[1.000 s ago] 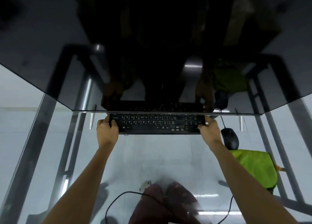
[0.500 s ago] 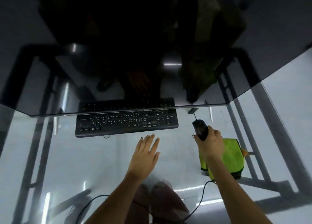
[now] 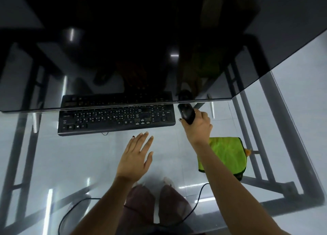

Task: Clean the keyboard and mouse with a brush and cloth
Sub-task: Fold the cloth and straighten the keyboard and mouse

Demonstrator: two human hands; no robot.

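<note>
The keyboard point(image 3: 116, 118) is lying flat on the glass desk point(image 3: 53, 160) at centre-left of the frame, its long axis running left to right, its far edge tucked under the dark monitor point(image 3: 141, 40). Just below its near edge, the left hand point(image 3: 135, 157) is hovering with fingers spread wide and nothing in it, apart from the keys. Further right, the right hand point(image 3: 197, 126) is wrapping around the black mouse point(image 3: 186, 113), which is sitting just beside the keyboard's right end, pointing toward the upper left. Below and right of that hand the green cloth point(image 3: 228, 155) is lying folded, with an orange tip, possibly the brush, peeking out at its right edge. The right hand is looking the nearer to the cloth, so reaching it is likely falling to that side
</note>
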